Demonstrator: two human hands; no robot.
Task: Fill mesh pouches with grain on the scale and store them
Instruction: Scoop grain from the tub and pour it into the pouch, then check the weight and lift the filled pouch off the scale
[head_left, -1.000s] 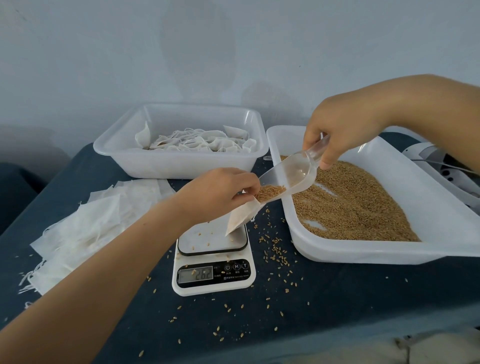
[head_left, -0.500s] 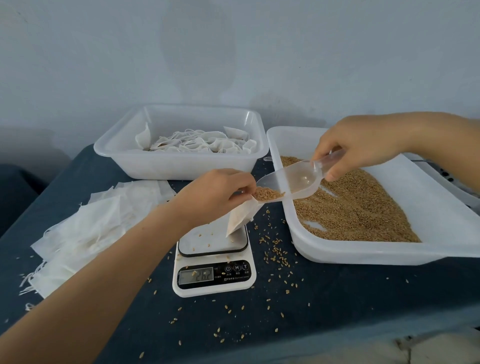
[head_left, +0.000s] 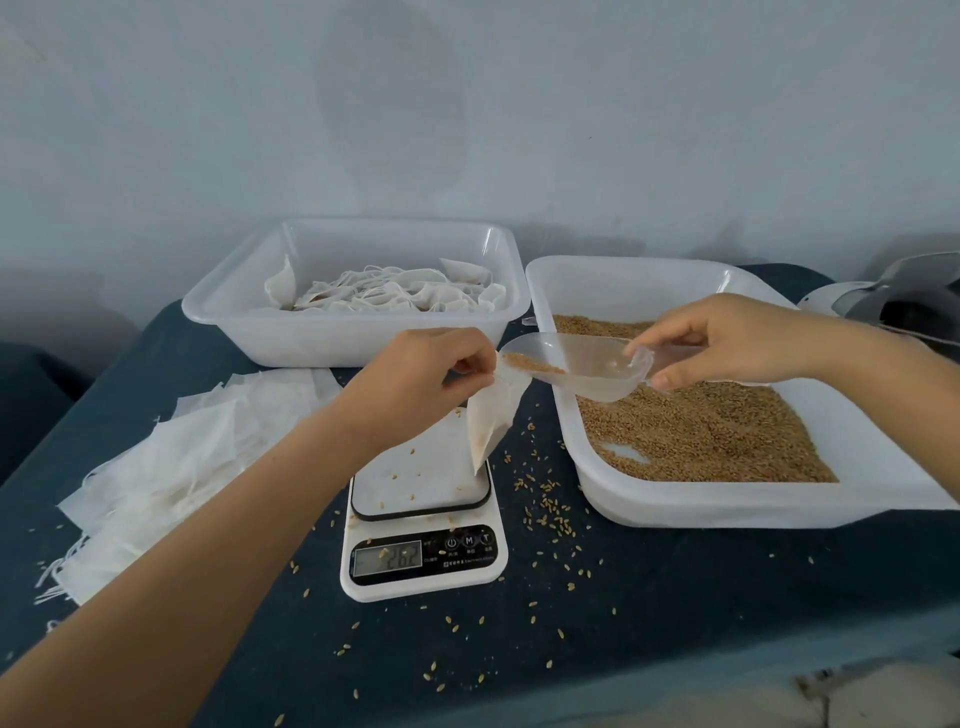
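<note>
My left hand (head_left: 415, 382) pinches the open top of a white mesh pouch (head_left: 491, 421), whose bottom corner rests on the white digital scale (head_left: 421, 514). The display reads 26.2. My right hand (head_left: 727, 343) grips the handle of a clear plastic scoop (head_left: 576, 366), held almost level with its tip at the pouch mouth. A little brown grain lies near the scoop's tip. Beneath the scoop sits the white tray (head_left: 727, 512) of brown grain (head_left: 701, 431).
A white tub (head_left: 358, 338) with filled pouches and strings stands behind the scale. Empty mesh pouches (head_left: 171, 467) lie in a pile at the left. Loose grains (head_left: 545, 512) are scattered on the dark blue table. A white and grey device (head_left: 898, 301) sits at the far right.
My right hand has dropped and swung right, bringing the scoop from steeply tilted to almost level. Less grain lies at the scoop's tip. My left hand still holds the pouch.
</note>
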